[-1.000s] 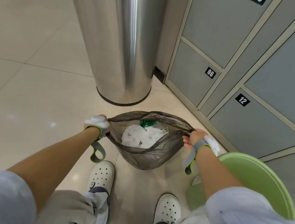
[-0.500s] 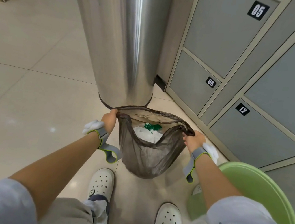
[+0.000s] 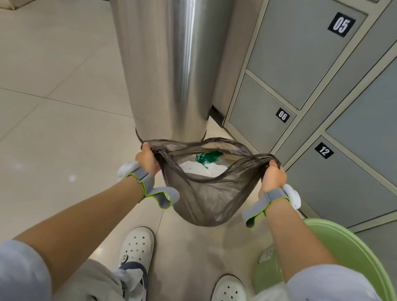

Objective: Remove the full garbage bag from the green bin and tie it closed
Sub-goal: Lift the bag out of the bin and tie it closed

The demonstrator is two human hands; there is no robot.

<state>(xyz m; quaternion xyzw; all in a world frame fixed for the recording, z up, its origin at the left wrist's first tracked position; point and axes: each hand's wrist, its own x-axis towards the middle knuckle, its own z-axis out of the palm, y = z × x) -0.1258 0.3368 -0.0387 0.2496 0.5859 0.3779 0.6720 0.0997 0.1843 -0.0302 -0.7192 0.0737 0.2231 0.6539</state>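
A thin grey-brown garbage bag (image 3: pixel 206 202) hangs in the air between my hands, out of the bin, its mouth stretched wide. White crumpled waste (image 3: pixel 202 168) and a green wrapper (image 3: pixel 206 157) show inside. My left hand (image 3: pixel 147 158) grips the gathered left edge of the bag's mouth. My right hand (image 3: pixel 273 176) grips the bunched right edge. The green bin (image 3: pixel 346 250) stands on the floor at the lower right, partly hidden behind my right arm and sleeve.
A tall steel column (image 3: pixel 165 51) rises just beyond the bag. Grey numbered lockers (image 3: pixel 350 115) line the right side. Beige floor tiles (image 3: pixel 30 126) spread to the left. My two white clogs (image 3: pixel 137 246) stand below the bag.
Both hands have risen and spread apart, lifting the bag off the floor. Each hand has gathered its side of the rim into a bunch, so the mouth is pulled flatter.
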